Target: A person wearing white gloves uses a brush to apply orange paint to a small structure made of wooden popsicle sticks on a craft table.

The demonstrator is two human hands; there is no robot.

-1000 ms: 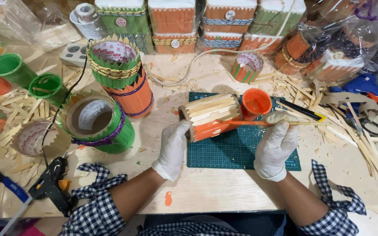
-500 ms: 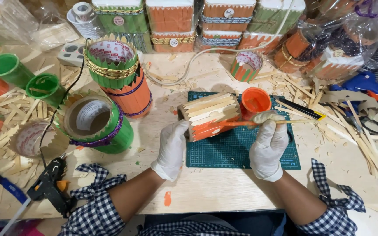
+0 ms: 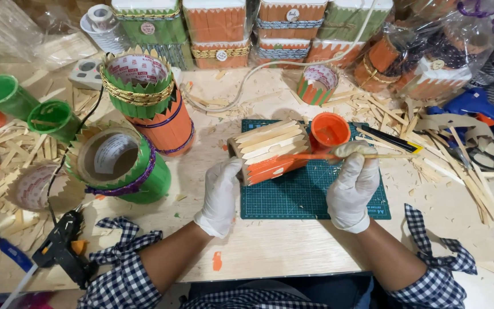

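On the green cutting mat (image 3: 293, 197), the left hand (image 3: 221, 194) grips the stick-clad cylinder (image 3: 270, 151); the right hand (image 3: 353, 186) clasps a paintbrush (image 3: 315, 156) touching it.

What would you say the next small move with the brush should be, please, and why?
Probably draw the brush further along the stick holder. The right hand holds it at the orange lower part, the upper sticks are bare wood, and the left hand steadies the holder beside the paint cup.

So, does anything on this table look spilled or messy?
Yes. A small orange paint blot lies on the bare wood table near the front edge, outside the green cutting mat. Loose wooden sticks are scattered on the right.
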